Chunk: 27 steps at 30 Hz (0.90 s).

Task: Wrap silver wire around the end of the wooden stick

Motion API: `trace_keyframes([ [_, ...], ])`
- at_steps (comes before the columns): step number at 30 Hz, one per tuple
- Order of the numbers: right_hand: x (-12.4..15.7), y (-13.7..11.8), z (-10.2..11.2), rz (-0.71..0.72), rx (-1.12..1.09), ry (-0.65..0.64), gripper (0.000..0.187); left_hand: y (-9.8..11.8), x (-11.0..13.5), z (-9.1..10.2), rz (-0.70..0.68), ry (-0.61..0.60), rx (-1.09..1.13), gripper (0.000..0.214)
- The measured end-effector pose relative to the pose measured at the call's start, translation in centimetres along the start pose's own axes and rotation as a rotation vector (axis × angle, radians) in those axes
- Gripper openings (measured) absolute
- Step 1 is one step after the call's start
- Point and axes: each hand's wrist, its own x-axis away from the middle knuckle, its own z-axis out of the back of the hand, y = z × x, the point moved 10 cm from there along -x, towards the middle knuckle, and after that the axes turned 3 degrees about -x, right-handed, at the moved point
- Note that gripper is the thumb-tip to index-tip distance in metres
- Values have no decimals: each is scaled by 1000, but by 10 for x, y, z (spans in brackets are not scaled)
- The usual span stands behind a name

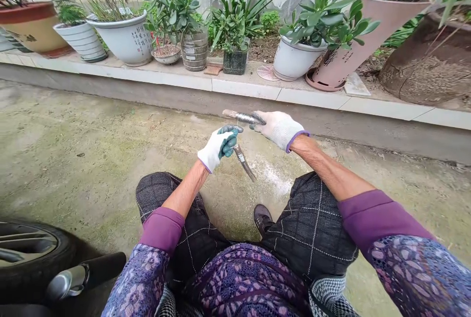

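Note:
I sit with both arms stretched out over my knees, wearing white work gloves with teal-coated fingers. My left hand (220, 146) is closed round a thin dark rod-like tool (244, 162) that slants down and to the right. My right hand (276, 127) grips a grey, silvery, slender object (241, 117) held level just above the left hand; I cannot make out what it is. The two hands are close together, and the left thumb nearly touches the silvery object.
A raised tiled ledge (243, 86) crosses the back, lined with potted plants such as a white pot (128, 42) and a pink pot (346, 57). Mossy concrete ground (73, 160) lies below. A tyre (29, 253) and a handlebar grip (88, 273) sit at lower left.

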Motion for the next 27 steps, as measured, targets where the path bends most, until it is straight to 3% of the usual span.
trace_keyframes([
  [4, 7, -6, -9, -63, -412, -124, 29, 0, -1, -3, -17, -39, -8, 24],
  [9, 26, -10, -17, -143, -777, -277, 19, 17, 0, 13, -103, 179, -246, 18],
  [11, 32, -7, -26, -176, -878, -369, 17, 20, 2, 14, -96, 211, -327, 17],
  [15, 45, -11, -45, -187, -1140, -548, 24, 15, 6, 6, -33, 100, -269, 22],
  [18, 55, -30, -53, -125, -1385, -703, 32, 21, 11, 0, -47, -5, -146, 45],
  [21, 59, -42, -60, -95, -1457, -811, 40, 31, 13, 0, -81, -26, -88, 58],
  [24, 48, -42, -67, -98, -1296, -737, 46, 34, 9, 11, -107, 79, -84, 39],
  [27, 24, -26, -62, -127, -888, -423, 34, 31, 6, 33, -128, 296, -149, 18],
])
